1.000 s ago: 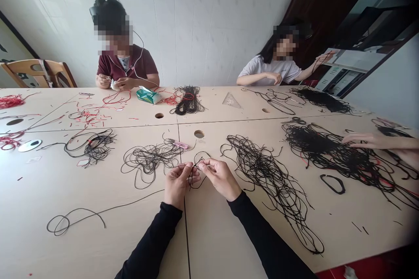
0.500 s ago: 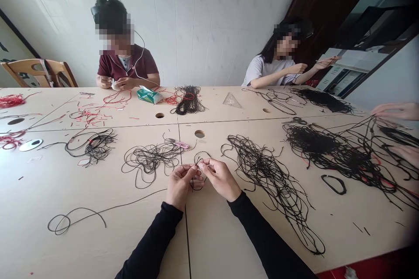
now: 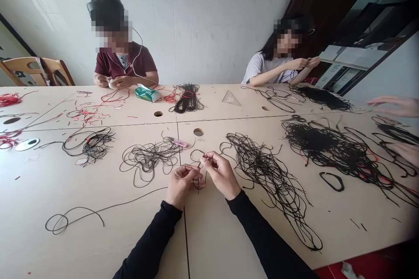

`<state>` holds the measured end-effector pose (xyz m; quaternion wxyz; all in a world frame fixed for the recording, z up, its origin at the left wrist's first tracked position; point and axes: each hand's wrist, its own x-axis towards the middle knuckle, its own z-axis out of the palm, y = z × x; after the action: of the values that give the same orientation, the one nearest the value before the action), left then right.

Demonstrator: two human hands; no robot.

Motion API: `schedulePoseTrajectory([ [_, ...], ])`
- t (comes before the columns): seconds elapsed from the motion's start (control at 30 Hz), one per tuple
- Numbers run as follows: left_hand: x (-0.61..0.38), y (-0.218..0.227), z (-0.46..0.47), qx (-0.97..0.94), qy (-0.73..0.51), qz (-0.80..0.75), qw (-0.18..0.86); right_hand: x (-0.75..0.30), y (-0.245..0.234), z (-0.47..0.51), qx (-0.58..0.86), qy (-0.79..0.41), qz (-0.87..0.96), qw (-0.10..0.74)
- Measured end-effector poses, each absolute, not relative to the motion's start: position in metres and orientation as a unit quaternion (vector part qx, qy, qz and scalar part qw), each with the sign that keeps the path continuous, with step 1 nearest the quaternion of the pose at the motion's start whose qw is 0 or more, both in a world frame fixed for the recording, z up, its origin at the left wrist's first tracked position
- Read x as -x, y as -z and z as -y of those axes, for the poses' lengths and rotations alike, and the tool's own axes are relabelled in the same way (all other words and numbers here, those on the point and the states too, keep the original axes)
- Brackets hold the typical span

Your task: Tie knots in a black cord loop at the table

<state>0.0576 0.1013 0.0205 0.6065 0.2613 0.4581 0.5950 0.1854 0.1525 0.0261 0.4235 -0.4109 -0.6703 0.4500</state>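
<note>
Black cord (image 3: 199,165) in both hands (image 3: 179,184) (image 3: 223,175)

A thin black cord (image 3: 200,165), bent in small loops, spans left grip (image 3: 182,182) and right grip (image 3: 221,174).

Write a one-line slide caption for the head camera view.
Left hand and right hand pinch black cord over a pale table, beside a large tangle of black strands.

On tbl (image 3: 81,253): cord pile (image 3: 149,158) nr L hand (image 3: 180,184), bundle (image 3: 263,165) nr R hand (image 3: 223,175)
</note>
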Motion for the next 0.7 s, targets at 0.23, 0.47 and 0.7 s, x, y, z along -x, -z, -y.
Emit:
schedulePoseTrajectory([
  [0.23, -0.0530, -0.0174, -0.1035, -0.230, -0.613, -0.444, 0.612, -0.1870, -0.0296, -0.1522, 0.409, -0.467, 0.688, 0.376],
  [0.47, -0.0504, -0.0139, -0.1060, -0.200, -0.630, -0.417, 0.624, -0.1884, -0.0315, -0.1502, 0.417, -0.439, 0.726, 0.326],
  [0.7, -0.0493, -0.0164, -0.1043, -0.207, -0.627, -0.418, 0.624, -0.1882, -0.0342, -0.1494, 0.411, -0.428, 0.730, 0.338],
])
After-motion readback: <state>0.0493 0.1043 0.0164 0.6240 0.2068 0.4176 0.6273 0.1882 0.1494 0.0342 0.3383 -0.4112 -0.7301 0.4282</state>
